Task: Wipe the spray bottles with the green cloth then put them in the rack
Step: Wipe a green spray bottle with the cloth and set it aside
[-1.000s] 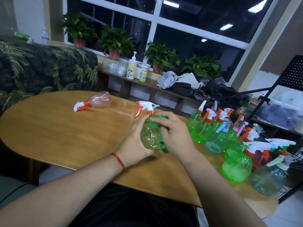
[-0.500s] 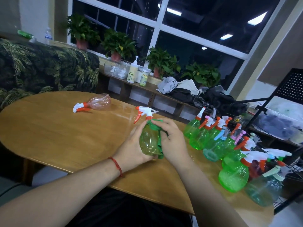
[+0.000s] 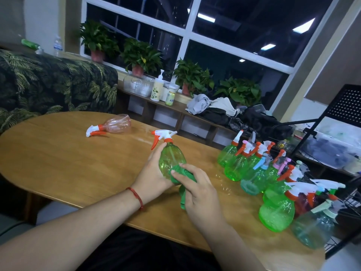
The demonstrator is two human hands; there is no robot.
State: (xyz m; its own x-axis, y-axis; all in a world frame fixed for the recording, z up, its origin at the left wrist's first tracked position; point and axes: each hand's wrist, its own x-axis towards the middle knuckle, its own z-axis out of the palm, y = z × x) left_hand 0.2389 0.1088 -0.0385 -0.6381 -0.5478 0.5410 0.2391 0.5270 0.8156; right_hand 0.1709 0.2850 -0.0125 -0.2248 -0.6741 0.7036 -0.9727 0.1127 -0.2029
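Here, the green spray bottle (image 3: 171,161), with a white head and orange trigger, is held tilted over the middle of the wooden table (image 3: 68,163), nozzle pointing left. Whether its base touches the wood cannot be told. The left hand (image 3: 154,174) wraps the bottle from the left, fingers curled round its body. The right hand (image 3: 199,189) grips the bunched green cloth (image 3: 183,176), curved fingers pressing it against the bottle's lower right side, and a tail of cloth hangs down under the palm. A red cord (image 3: 136,196) circles the left wrist.

Well apart, toward the table's far left, a pink spray bottle (image 3: 116,126) lies on its side. Along the right end of the table stands a cluster of spray bottles (image 3: 254,173), upright and packed close together, mostly green, with a few teal and pink ones. Just beyond them, at the right edge of the view, is the black wire rack (image 3: 352,201).

Behind the table are a leaf-print sofa (image 3: 48,85), a low bench (image 3: 175,108) carrying a pump bottle (image 3: 157,89), and potted plants (image 3: 140,55) along the window sill.
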